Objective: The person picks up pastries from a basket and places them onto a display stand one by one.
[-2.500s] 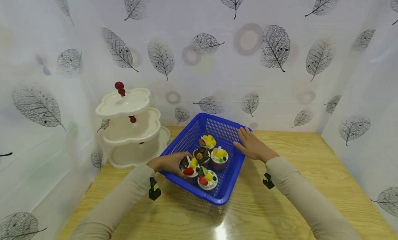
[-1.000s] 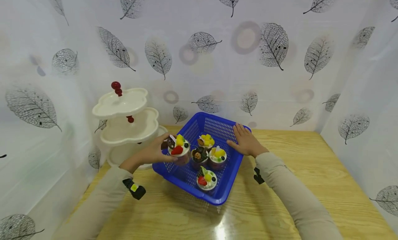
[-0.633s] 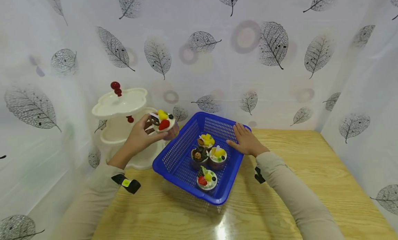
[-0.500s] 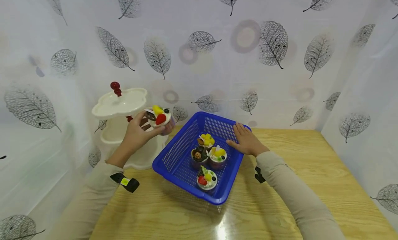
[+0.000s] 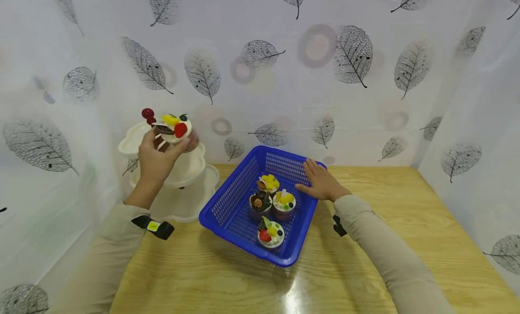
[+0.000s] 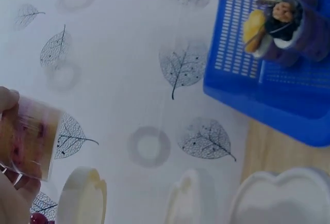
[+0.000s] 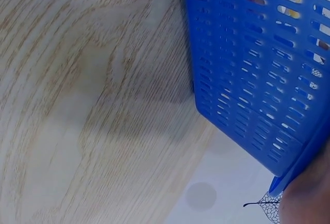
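My left hand point(image 5: 156, 158) grips a dessert cup point(image 5: 178, 129) topped with cream, a strawberry and yellow fruit, held up in front of the top tier of a white tiered stand point(image 5: 184, 205). In the left wrist view the clear side of the dessert cup point(image 6: 31, 136) shows layers inside, fingers curled round it. My right hand point(image 5: 322, 182) rests with straight fingers on the right rim of a blue basket point(image 5: 227, 241). Several dessert cups stand in the basket, among them a strawberry-topped one point(image 5: 271, 234) at the front and a dark-topped one point(image 5: 260, 203) behind it.
The stand has red knobs point(image 5: 148, 113) on top and sits at the left of the wooden table point(image 5: 378, 201), beside the basket. A white leaf-print curtain point(image 5: 260, 97) hangs behind and at both sides.
My left hand has lifted the dessert cup out of the basket and carried it up and left to the stand's top tier. My right hand has stayed on the basket rim.
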Available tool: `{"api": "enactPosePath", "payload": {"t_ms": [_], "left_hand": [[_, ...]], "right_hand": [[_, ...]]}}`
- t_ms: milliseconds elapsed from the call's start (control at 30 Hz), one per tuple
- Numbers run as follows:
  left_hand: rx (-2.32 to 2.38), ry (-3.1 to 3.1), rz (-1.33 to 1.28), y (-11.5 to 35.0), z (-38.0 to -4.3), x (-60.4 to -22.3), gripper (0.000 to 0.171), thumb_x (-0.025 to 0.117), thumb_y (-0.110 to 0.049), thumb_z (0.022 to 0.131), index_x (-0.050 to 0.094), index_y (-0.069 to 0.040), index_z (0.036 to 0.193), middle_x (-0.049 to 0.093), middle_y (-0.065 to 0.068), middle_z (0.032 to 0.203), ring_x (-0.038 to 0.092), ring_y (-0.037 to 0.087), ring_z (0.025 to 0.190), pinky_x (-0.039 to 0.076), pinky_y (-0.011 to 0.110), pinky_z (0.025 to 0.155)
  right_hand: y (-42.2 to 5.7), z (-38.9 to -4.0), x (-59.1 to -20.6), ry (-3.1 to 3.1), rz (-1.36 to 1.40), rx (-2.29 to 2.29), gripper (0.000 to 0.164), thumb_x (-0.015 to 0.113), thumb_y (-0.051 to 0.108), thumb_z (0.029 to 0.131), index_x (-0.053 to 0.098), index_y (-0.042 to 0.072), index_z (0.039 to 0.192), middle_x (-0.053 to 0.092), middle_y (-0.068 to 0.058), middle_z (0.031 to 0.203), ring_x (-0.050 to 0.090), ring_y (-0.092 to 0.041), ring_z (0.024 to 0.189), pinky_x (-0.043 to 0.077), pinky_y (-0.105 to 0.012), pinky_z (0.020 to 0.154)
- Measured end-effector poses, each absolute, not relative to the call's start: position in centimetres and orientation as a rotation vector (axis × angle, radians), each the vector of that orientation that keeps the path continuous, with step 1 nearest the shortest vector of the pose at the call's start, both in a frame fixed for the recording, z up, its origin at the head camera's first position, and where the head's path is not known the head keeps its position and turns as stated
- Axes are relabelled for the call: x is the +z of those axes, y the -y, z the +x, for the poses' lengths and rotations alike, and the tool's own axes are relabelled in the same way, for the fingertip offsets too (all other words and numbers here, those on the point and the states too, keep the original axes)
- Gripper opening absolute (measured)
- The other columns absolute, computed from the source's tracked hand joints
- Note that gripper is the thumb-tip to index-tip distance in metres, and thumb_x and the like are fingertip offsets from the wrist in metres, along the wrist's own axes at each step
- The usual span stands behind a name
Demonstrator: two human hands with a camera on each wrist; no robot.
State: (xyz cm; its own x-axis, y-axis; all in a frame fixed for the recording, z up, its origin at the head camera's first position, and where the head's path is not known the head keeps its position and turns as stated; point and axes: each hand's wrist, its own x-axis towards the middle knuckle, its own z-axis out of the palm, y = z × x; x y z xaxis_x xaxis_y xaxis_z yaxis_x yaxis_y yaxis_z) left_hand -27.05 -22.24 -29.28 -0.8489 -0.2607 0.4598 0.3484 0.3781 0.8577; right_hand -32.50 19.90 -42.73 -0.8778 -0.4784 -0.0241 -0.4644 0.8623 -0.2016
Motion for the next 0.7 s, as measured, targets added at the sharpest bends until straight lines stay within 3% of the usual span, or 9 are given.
{"api": "enactPosePath", "payload": {"t_ms": [700], "left_hand": [[-1.422, 2.055, 0.224, 24.0, -31.0, -28.0, 0.077, 0.082, -0.03, 0.074, 0.047, -0.006, 0.139, 0.053, 0.01, 0.135, 0.049, 0.013, 0.12, 0.041, 0.022, 0.103]], "right_hand": [[-19.7, -32.5, -42.7, -2.983, -0.747, -0.298, 0.085, 0.045, 0.05, 0.098, 0.01, -0.007, 0.15, 0.004, -0.025, 0.157, 0.003, -0.039, 0.145, 0.007, -0.052, 0.118]]}}
